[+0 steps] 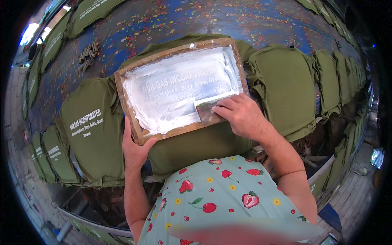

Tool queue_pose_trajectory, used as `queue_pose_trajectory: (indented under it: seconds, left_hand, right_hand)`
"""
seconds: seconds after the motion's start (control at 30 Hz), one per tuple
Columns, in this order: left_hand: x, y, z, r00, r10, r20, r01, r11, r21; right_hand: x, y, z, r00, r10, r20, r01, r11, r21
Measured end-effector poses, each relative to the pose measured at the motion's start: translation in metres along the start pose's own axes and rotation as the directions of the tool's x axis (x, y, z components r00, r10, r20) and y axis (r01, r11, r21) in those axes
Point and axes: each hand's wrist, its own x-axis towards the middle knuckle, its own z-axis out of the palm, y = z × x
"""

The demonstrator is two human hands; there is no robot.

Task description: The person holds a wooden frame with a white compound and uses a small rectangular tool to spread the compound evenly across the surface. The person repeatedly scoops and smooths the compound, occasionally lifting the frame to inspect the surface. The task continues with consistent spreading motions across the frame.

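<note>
A wooden-framed printing screen (159,134) lies slightly tilted on an olive green shirt (199,144). White ink (144,118) coats its mesh, thickest along the left and right sides, and lettering shows through. My left hand (136,150) grips the frame's near left corner, thumb on the near edge. In my right hand (240,113) is a squeegee (209,111), held at the near right part of the screen. White ink lines the squeegee's far edge. The frame hides much of the shirt beneath.
To the left, a green shirt (88,144) bears white printed writing, with more printed shirts beyond. On the right, a green shirt (284,92) shows no print. Several short sticks (88,55) lie on the paint-spotted blue table (183,18). Below its near side are dark gaps and wooden rails.
</note>
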Motion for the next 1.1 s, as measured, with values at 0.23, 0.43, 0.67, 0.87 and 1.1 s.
queue_pose_trajectory:
  seconds: [0.23, 0.43, 0.67, 0.87, 1.1]
  left_hand:
    - [0.007, -0.011, -0.003, 0.999, 0.026, -0.036, -0.025, 0.999, 0.042]
    - [0.032, -0.023, 0.009, 0.961, -0.079, -0.266, 0.050, 0.992, -0.114]
    - [0.053, -0.023, 0.021, 0.901, -0.212, -0.379, 0.196, 0.977, -0.081]
    - [0.052, -0.027, 0.026, 0.886, -0.213, -0.411, 0.189, 0.977, -0.100]
    - [0.046, -0.018, 0.029, 0.892, -0.171, -0.419, 0.144, 0.985, -0.096]
  right_hand:
    - [-0.008, 0.014, -0.012, 0.995, -0.041, 0.096, 0.014, 0.963, 0.267]
    - [0.040, 0.096, -0.035, 0.978, 0.083, -0.193, 0.079, 0.704, 0.706]
    - [0.158, 0.195, -0.042, 0.991, 0.127, -0.053, 0.015, 0.285, 0.958]
    - [0.221, 0.234, -0.016, 0.960, -0.111, 0.256, -0.257, 0.006, 0.966]
    - [0.243, 0.260, 0.023, 0.891, -0.314, 0.328, -0.383, -0.132, 0.914]
